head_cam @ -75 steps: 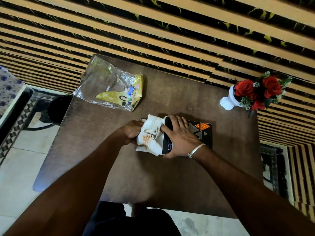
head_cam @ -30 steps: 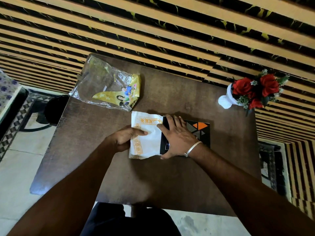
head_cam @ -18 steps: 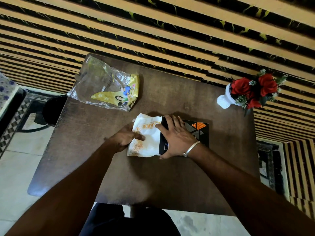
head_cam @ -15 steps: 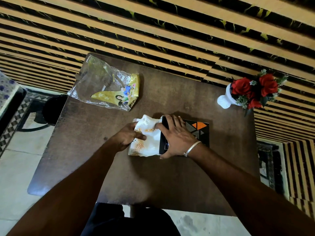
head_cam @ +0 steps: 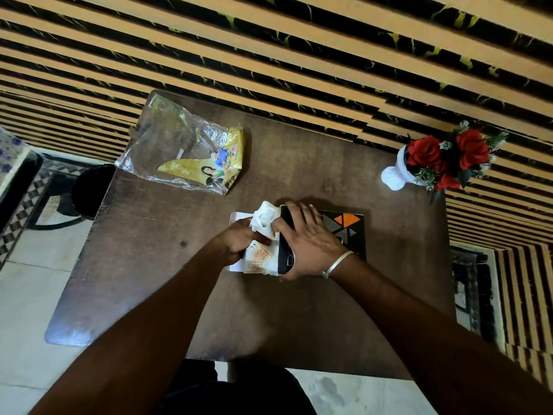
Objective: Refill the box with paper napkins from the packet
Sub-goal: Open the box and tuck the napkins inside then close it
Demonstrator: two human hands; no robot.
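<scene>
A black napkin box point(head_cam: 350, 232) with orange and grey triangles lies on its side in the middle of the brown table point(head_cam: 299, 310). My right hand point(head_cam: 305, 241) is clamped over its left, open end. A bundle of white paper napkins point(head_cam: 263, 253) with orange print bulges out of that opening, crumpled at the top. My left hand point(head_cam: 236, 241) is closed on the napkins, pressed against them at the box's mouth. The clear plastic napkin packet point(head_cam: 182, 151) with a yellow printed panel lies flat and slack at the table's far left corner.
A white vase of red roses point(head_cam: 434, 160) stands at the table's far right corner. A striped black-and-tan wall runs behind the table. A black round stool point(head_cam: 89, 187) sits on the floor to the left. The table's near edge is just in front of my body.
The napkins were spread flat a second ago; now they are bunched and pushed further toward the box opening. My left hand has moved right against the box. My right hand has stayed on the box.
</scene>
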